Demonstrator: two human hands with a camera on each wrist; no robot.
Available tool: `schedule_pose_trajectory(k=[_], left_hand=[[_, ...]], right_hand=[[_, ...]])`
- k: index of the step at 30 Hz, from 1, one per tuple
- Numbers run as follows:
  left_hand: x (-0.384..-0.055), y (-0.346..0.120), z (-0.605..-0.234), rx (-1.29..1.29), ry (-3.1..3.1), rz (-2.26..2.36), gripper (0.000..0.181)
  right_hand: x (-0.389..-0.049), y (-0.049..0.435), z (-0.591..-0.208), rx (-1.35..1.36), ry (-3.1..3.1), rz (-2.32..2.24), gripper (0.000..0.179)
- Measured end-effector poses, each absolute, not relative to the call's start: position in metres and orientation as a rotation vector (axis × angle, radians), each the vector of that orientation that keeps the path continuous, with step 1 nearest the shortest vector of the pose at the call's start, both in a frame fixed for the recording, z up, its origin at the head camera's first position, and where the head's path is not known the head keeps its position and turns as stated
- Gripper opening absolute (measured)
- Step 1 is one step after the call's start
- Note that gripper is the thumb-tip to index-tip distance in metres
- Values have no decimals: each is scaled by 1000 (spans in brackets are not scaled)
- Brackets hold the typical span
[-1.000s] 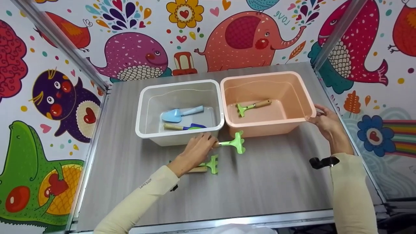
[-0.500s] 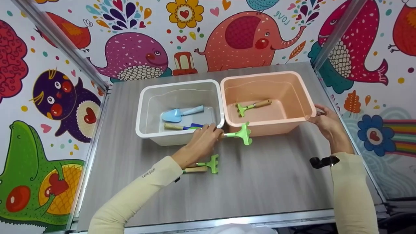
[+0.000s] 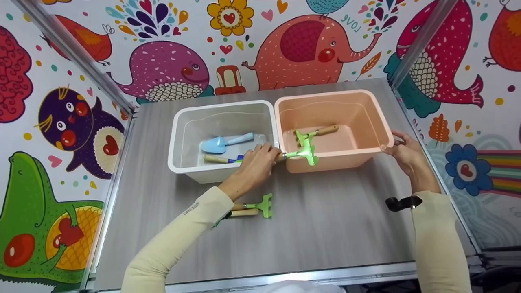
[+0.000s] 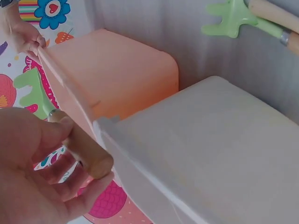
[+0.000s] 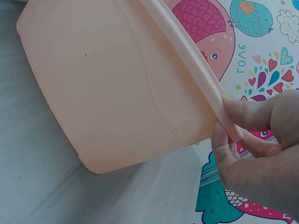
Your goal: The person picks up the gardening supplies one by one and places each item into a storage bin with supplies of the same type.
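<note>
Reversed lettering (image 3: 352, 23) by the painted elephant (image 3: 303, 53) reads "LOVE", while the small dark print (image 3: 191, 208) on the left sleeve (image 3: 173, 244) is too blurred to make out. The rake (image 3: 305, 154) — bright green pronged head, metal collar, smooth brown wooden handle (image 4: 86, 144) — is above the near rim of the peach bin (image 3: 333, 162), its handle pinched between the thumb and fingers of the left hand (image 3: 258, 162). The right hand (image 3: 407, 158) grips that bin's near right corner, thumb and fingers closed over the rim.
</note>
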State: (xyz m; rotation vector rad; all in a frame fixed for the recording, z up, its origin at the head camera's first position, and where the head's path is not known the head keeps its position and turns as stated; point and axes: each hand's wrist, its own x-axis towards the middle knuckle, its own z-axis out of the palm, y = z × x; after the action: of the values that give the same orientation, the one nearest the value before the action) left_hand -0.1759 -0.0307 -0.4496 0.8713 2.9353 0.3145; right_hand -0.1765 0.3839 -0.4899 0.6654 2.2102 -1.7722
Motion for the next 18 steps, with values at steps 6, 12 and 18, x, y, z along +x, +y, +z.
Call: schedule_pose_trajectory(k=[6,12,18], left_hand=[[-185,-16,-452,861,2976,297,27],[-192,-3,-455,857,2995,248,26],[-202,5,-456,855,3007,190,23]], right_hand=[[-177,384,-492,638,2273,-1758,85],[-176,383,-493,650,2284,-1755,87],[-177,382,-493,651,2258,-1758,87]])
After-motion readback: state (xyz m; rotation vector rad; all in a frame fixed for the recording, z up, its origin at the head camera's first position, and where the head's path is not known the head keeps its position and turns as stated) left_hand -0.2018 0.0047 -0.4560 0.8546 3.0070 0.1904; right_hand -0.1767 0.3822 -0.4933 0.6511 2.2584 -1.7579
